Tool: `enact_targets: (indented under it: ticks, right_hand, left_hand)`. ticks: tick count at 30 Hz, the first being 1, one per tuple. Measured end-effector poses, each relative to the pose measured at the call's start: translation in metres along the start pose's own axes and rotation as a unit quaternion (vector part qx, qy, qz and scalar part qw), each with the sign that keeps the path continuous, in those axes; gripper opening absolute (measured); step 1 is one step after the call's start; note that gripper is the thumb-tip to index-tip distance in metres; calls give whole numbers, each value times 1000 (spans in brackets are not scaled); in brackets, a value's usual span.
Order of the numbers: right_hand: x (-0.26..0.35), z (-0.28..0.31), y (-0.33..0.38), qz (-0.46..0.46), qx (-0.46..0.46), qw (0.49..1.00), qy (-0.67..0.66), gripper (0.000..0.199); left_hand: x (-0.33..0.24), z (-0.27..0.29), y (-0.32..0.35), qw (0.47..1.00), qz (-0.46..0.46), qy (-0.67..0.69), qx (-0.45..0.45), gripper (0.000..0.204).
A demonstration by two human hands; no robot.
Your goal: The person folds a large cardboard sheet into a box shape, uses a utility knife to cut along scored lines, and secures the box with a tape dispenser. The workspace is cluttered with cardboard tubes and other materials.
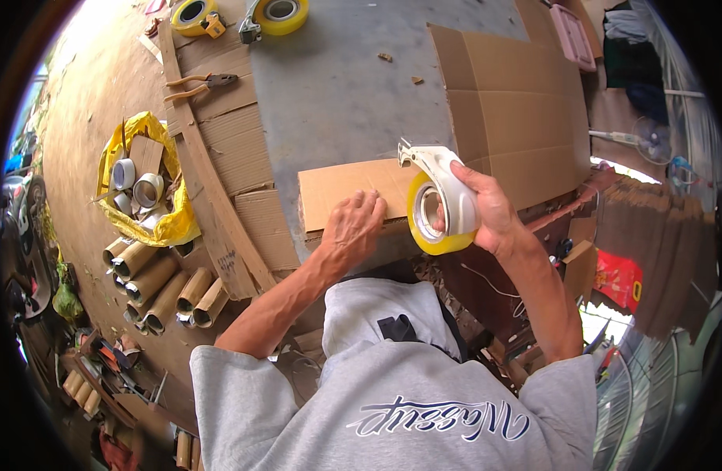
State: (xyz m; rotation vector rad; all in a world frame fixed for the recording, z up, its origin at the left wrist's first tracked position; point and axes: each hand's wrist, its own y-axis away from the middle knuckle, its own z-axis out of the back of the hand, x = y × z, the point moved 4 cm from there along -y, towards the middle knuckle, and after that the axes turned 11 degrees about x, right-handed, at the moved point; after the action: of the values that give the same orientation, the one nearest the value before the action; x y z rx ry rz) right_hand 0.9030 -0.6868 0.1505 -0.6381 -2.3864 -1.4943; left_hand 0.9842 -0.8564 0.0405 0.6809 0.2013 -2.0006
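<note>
A long brown cardboard box [329,188] lies across the near edge of the grey tabletop. On its top rests my left hand [351,226], fingers laid flat and holding nothing. My right hand [490,206] is closed round a white tape dispenser [460,182], lifted at the box's right end. A large yellow-edged roll of clear tape [420,229] sits in the dispenser, tilted toward me. The dispenser's toothed metal head points away from me, to the upper left. It covers part of the box's right end.
Flattened cardboard [526,118] covers the table's right side. Pliers [200,85] lie on cardboard at the left, near a wooden strip [208,161]. Two more tape rolls [281,11] stand at the far edge. Left on the floor are a yellow bag [176,228] of empty cores and several cardboard tubes [153,276].
</note>
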Motion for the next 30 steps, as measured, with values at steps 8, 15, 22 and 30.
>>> enact_targets:
  ticks: [8,15,22,30]
  right_hand:
    - [-57,20,11,4,-45,998,31,48]
    - [-91,16,33,-28,-55,998,15,51]
    - [-104,26,42,-69,-69,995,4,53]
    - [-120,31,43,-36,-85,996,4,45]
  left_hand:
    - [-1,7,-1,1000,3,29,8,28]
    - [1,8,-4,997,14,74,3,31]
    - [-2,21,-13,996,13,79,42,28]
    - [3,16,-17,993,-13,50,109,21]
